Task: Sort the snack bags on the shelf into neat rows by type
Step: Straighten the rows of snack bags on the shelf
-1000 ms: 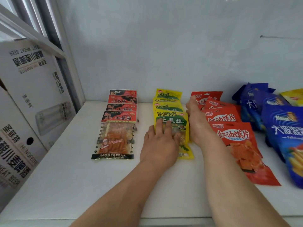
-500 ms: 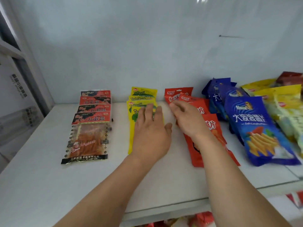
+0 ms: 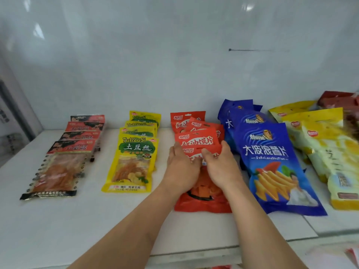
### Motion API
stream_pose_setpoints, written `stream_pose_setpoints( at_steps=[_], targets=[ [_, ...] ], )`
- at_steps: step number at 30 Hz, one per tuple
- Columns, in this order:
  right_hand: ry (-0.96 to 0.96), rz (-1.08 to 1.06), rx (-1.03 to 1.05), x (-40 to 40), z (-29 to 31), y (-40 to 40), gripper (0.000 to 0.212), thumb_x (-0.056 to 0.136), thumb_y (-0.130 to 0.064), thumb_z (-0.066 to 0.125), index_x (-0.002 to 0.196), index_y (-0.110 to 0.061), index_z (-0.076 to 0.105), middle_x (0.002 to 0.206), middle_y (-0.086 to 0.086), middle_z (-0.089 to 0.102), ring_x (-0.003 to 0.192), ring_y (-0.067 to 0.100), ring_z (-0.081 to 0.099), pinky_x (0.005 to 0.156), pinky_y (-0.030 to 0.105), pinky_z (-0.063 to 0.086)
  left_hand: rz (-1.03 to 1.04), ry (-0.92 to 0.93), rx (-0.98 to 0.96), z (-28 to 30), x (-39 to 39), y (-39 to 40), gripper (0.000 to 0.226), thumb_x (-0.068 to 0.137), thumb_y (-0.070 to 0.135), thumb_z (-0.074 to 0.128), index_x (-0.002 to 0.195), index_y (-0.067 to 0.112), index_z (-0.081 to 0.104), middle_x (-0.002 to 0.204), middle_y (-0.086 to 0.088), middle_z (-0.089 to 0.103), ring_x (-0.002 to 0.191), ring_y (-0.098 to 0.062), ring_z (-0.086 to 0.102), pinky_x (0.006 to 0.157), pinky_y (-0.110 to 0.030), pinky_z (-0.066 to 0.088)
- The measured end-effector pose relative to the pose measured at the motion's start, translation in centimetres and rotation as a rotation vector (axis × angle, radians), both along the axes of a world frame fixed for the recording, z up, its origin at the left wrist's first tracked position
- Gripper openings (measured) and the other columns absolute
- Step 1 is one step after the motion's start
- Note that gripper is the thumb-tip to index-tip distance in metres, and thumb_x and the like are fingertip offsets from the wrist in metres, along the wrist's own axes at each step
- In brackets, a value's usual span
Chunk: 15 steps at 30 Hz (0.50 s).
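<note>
A glossy white wall (image 3: 174,55) backs the white shelf (image 3: 58,226).

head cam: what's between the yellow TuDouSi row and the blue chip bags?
The red bag row, with both hands on its front bag: left hand, right hand. Bare white shelf separates it from the yellow row; blue bags adjoin.

Front red bag (image 3: 202,199) half under both hands; yellow bags (image 3: 330,152) blurred, cut by right edge.

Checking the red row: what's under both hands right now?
The front red bag, lying flat beneath the left hand and right hand. Its lower half shows; its middle is covered. More red bags overlap behind.
</note>
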State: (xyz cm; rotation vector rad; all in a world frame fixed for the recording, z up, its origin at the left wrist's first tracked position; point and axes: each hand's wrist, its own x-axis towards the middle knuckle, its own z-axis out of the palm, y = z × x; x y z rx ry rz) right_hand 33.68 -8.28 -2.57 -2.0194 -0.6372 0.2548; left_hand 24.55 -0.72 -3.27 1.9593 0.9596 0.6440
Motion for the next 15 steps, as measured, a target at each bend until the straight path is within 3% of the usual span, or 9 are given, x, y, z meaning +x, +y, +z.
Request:
stream_pose_setpoints(
  at_steps=[5,11,15],
  targets=[
    [0.117,0.041,-0.012,1.8,0.5,0.4,0.08,0.096,-0.052,0.052,0.158,-0.019,0.014,0.154,0.005,0.04,0.138,0.028,0.042,0.109,0.039,0.035,0.031,0.057,0.029,0.5,0.2,0.2,0.069,0.091,0.031,0.065,0.147,0.007,0.033,0.143,-0.012,0.043,0.134,-0.03,0.041,0.112,-0.039,0.035],
    [0.172,0.033,-0.048,3.6,1.4,2.5,0.09,0.091,-0.067,0.045,0.158,-0.017,0.012,0.159,0.008,0.031,0.142,0.03,0.037,0.114,0.045,0.035,0.063,0.034,-0.086,1.8,1.1,2.0,0.067,0.076,0.056,0.06,0.128,0.016,0.046,0.127,-0.007,0.061,0.119,-0.028,0.059,0.101,-0.047,0.048],
    [0.178,0.013,-0.061,4.7,1.6,3.6,0.089,0.091,-0.069,0.043,0.158,-0.018,0.013,0.157,0.007,0.036,0.138,0.03,0.044,0.111,0.046,0.04,0.043,0.02,-0.151,2.4,1.6,3.0,0.05,0.084,0.055,0.061,0.119,0.022,0.047,0.119,-0.002,0.067,0.11,-0.027,0.064,0.097,-0.045,0.051]
  ],
)
